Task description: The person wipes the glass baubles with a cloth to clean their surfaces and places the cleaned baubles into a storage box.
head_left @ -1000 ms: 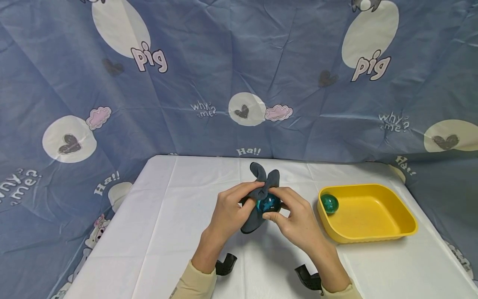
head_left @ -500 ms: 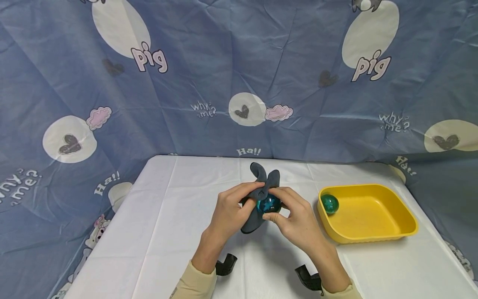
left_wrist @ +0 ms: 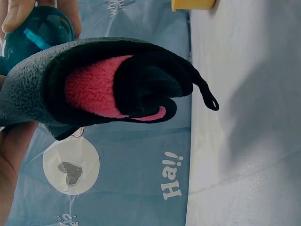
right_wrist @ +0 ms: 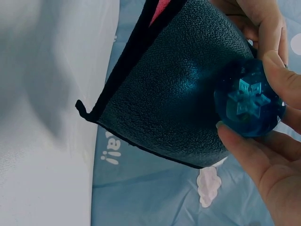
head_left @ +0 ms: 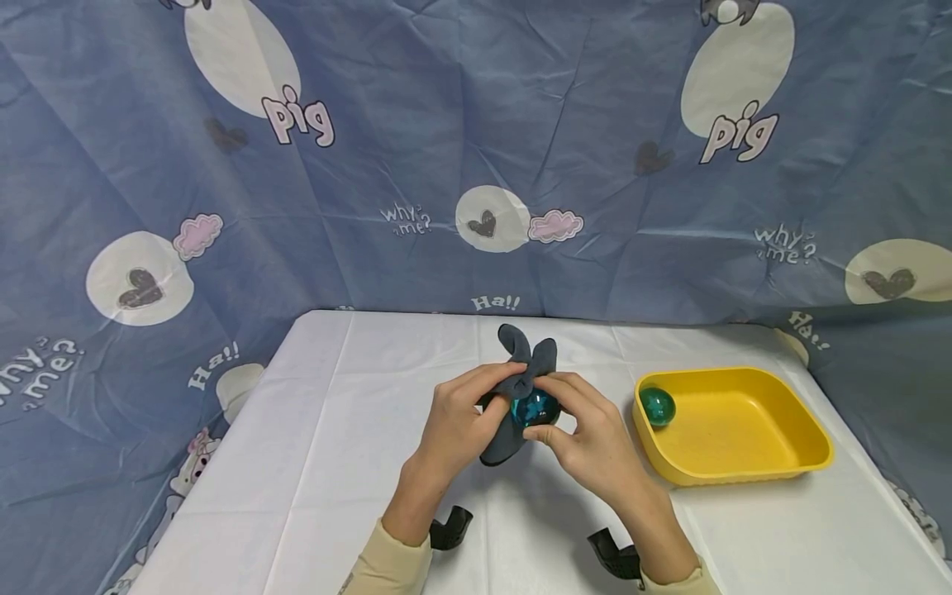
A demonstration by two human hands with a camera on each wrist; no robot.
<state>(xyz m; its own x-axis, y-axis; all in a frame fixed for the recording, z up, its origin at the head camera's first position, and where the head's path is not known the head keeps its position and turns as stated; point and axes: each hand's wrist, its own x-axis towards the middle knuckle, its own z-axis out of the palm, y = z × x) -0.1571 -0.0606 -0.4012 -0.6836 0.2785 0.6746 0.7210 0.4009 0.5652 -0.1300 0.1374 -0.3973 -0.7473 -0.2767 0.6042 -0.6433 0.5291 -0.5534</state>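
In the head view my left hand (head_left: 457, 421) pinches a bunched dark grey cleaning cloth (head_left: 502, 440) above the table. The left wrist view shows the cloth (left_wrist: 94, 89) folded over, with pink fleece inside, black edging and a small hanging loop. My right hand (head_left: 598, 442) grips a clear blue ball (head_left: 535, 408) between thumb and fingers, against the cloth. A pale snowflake shape shows inside the ball (right_wrist: 249, 99) in the right wrist view. Part of the left hand's grip is hidden behind the cloth there.
To the right, a yellow plastic tray (head_left: 744, 475) stands on the white-covered table (head_left: 357, 413). A green ball (head_left: 658, 406) lies in its left end. A blue printed curtain (head_left: 416, 149) hangs behind the table. Black curved mounts (head_left: 450, 527) stick out near both wrists.
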